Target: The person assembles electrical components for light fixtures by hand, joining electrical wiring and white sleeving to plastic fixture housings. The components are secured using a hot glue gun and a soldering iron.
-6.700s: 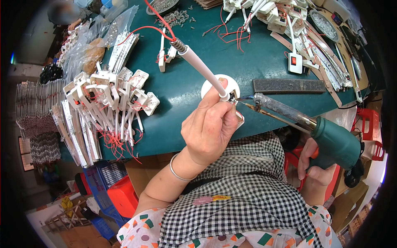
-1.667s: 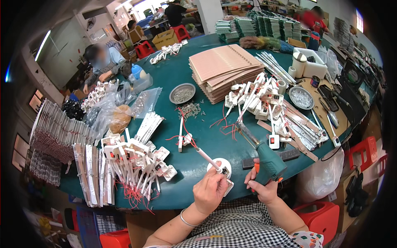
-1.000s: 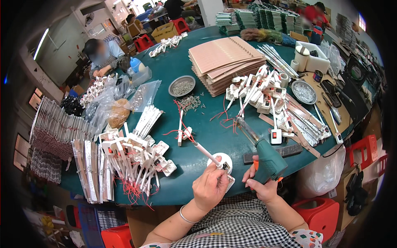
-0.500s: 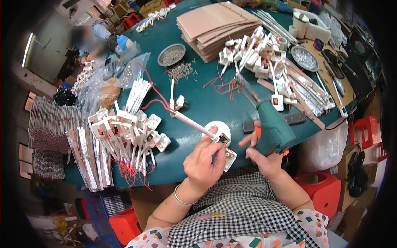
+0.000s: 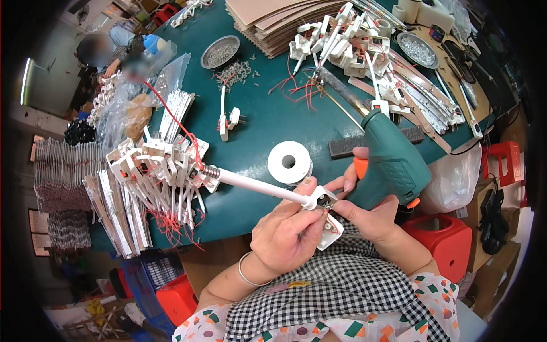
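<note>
My left hand (image 5: 288, 236) is closed around a white plastic tube (image 5: 256, 185) where it joins a small opened switch housing (image 5: 329, 231). Dark parts show inside the housing, red wires trail from the tube's far end, and a metal spring sits near that end. In my right hand (image 5: 370, 216) is a green soldering gun (image 5: 393, 162) with an orange trigger; its long dark barrel points away to the far left. My right thumb and fingertips meet the housing's edge beside my left fingers. Just beyond them lies a white spool (image 5: 278, 157).
White switch tubes with red wires lie heaped at left (image 5: 165, 165) and far right (image 5: 342, 45). A metal bowl of small parts (image 5: 221, 52), stacked brown boards (image 5: 273, 23) and a dark bar (image 5: 347, 147) are on the green table. Another person (image 5: 122, 37) sits far left.
The tube and housing have moved nearer me and to the right, uncovering the spool. My right hand has come in to the housing, still holding the soldering gun. The view has shifted.
</note>
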`<state>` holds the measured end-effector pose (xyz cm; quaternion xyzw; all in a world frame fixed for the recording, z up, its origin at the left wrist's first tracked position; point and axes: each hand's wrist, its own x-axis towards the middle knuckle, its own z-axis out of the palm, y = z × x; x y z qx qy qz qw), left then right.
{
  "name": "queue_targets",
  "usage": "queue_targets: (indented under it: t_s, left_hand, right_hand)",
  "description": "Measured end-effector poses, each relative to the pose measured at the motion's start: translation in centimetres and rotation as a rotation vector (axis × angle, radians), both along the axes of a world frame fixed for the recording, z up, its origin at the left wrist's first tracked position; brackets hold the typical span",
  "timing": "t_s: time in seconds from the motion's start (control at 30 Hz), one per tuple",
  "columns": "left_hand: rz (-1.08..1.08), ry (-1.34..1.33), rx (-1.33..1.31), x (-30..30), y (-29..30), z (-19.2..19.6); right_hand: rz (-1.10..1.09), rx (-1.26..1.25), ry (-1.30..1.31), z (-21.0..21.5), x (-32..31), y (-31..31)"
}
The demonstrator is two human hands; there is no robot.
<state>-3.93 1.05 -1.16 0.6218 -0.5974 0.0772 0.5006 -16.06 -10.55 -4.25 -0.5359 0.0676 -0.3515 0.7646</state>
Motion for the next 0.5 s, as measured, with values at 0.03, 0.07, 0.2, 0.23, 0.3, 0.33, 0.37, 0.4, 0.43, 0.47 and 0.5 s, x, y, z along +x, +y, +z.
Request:
queue_targets:
  t_s: [0.03, 0.07, 0.2, 0.23, 0.3, 0.33, 0.37, 0.4, 0.43, 0.47, 0.5]
  left_hand:
    - [0.002, 0.003, 0.002, -0.09, 0.01, 0.0]
    - [0.005, -0.016, 0.006, -0.17, 0.03, -0.02]
    - [-0.02, -0.066, 0.01, -0.19, 0.03, 0.0]
    - [-0.034, -0.083, 0.015, -0.16, 0.04, -0.01]
    - [-0.034, -0.08, 0.005, -0.27, -0.05, -0.14]
    - [-0.036, -0.078, -0.008, -0.32, -0.06, -0.18]
    - [-0.035, -0.077, -0.006, -0.32, -0.01, -0.14]
    - [-0.038, -0.075, 0.002, -0.32, 0.02, -0.05]
    - [-0.041, -0.073, 0.011, -0.33, 0.04, 0.02]
    - [-0.041, -0.072, 0.013, -0.35, 0.05, 0.03]
    - [-0.039, -0.076, 0.016, -0.34, 0.05, 0.04]
  right_hand:
    - [-0.008, 0.003, 0.008, 0.1, -0.07, 0.0]
    - [-0.016, 0.006, 0.016, 0.11, -0.1, 0.01]
    - [-0.086, 0.078, 0.002, -0.12, 0.09, 0.36]
    - [-0.093, 0.085, -0.003, -0.13, 0.16, 0.39]
    - [-0.1, 0.094, -0.007, -0.29, 0.16, 0.24]
    - [-0.07, 0.037, -0.02, -0.51, 0.04, -0.03]
    - [-0.04, -0.019, -0.034, -0.64, -0.02, -0.16]
    - [-0.039, -0.017, -0.032, -0.66, -0.03, -0.16]
    - [-0.045, -0.009, -0.03, -0.65, -0.05, -0.14]
    - [-0.051, -0.001, -0.027, -0.62, -0.07, -0.1]
    - [-0.051, 0.0, -0.025, -0.41, 0.03, 0.06]
